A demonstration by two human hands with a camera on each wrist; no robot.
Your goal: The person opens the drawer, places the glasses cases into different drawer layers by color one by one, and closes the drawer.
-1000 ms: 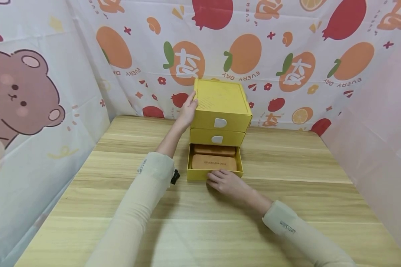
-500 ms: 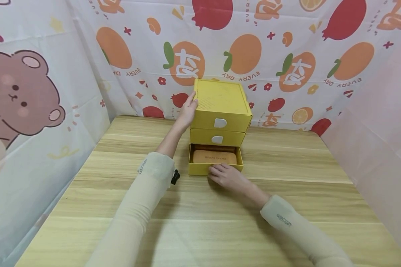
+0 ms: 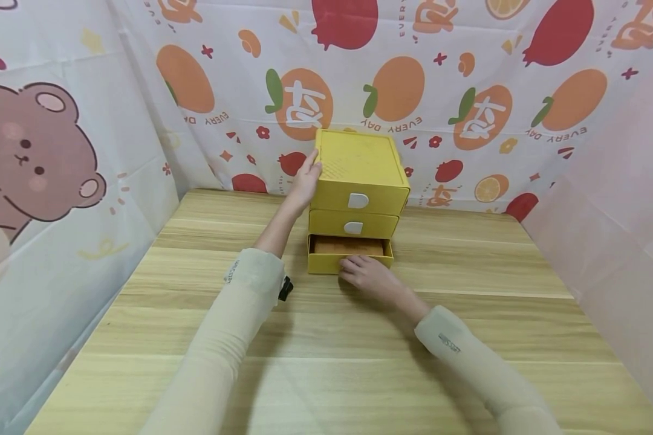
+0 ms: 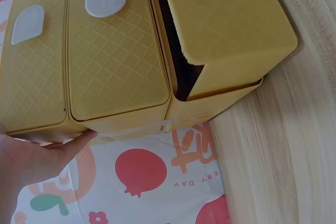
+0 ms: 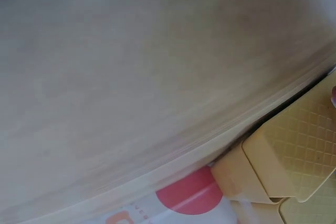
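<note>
A yellow drawer cabinet point(image 3: 359, 160) stands on the table, its upper two drawers closed. Its bottom drawer point(image 3: 322, 264) is partly pulled out, and a tan, rounded oblong case point(image 3: 340, 246) shows inside. My left hand point(image 3: 305, 184) rests along the cabinet's left side, fingers extended; the left wrist view shows this hand point(image 4: 26, 161) against the side wall. At the bottom drawer's front, my right hand point(image 3: 367, 275) has bent fingers on the panel, hiding any tab there. Only a fingertip point(image 5: 334, 97) enters the right wrist view.
White tabs point(image 3: 358, 200) mark the upper drawer fronts. Behind the cabinet hangs a fruit-print cloth point(image 3: 217, 78), and a bear-print cloth point(image 3: 38, 151) borders the left. The wooden table point(image 3: 326, 374) extends in front and to both sides.
The bottom drawer has slid inward with my right hand moving at its front. Less of its contents shows; the rear case has gone out of sight. My left hand has stayed in place.
</note>
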